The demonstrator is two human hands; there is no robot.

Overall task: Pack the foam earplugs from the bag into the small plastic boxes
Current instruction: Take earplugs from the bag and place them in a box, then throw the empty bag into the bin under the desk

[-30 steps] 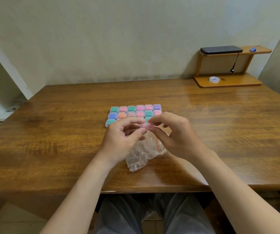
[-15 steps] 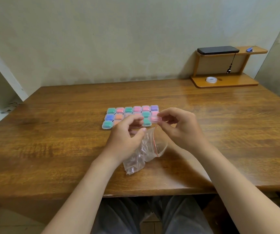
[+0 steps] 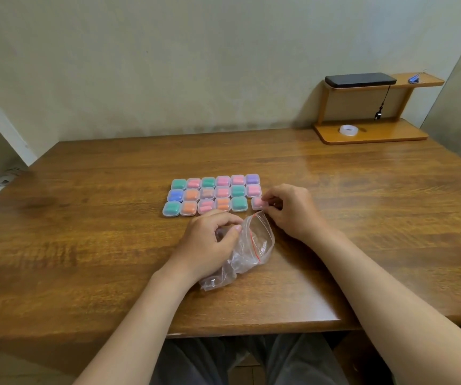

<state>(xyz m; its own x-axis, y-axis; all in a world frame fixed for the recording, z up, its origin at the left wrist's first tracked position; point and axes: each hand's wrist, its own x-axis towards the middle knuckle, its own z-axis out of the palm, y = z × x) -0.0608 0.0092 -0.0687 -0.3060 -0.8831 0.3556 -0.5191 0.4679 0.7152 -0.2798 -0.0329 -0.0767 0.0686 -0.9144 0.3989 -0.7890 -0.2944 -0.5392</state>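
The brown wooden bench (image 3: pixel 85 245) carries everything. At its far right corner stands a wooden two-tier stand (image 3: pixel 371 137), well apart from the work.

Nearer the person, the crumpled clear plastic zip bag (image 3: pixel 254 245) with a red seal line lies on the bench. The left hand (image 3: pixel 204 245) rests on it, fingers curled round the film near the mouth in a closed grip. The bag is thin, limp and slick, and is best held by the stiffer seal edge. Whether anything remains inside I cannot tell.

Just beyond lie the small clear plastic boxes (image 3: pixel 212 194), packed edge to edge in three rows, lids apparently closed, with coloured foam earplugs (image 3: pixel 223 204) showing through. They look light and rigid, and one nudge would likely slide the whole block.

At the right end of the near row, a little apart from the green one, is the pink-filled box (image 3: pixel 256 202). The right hand (image 3: pixel 293 209) pinches its right side between thumb and fingertips, a narrow grip. Taking it by opposite walls seems safest, since the smooth lid could slip or pop. The plugs themselves are soft, nearly weightless and springy.
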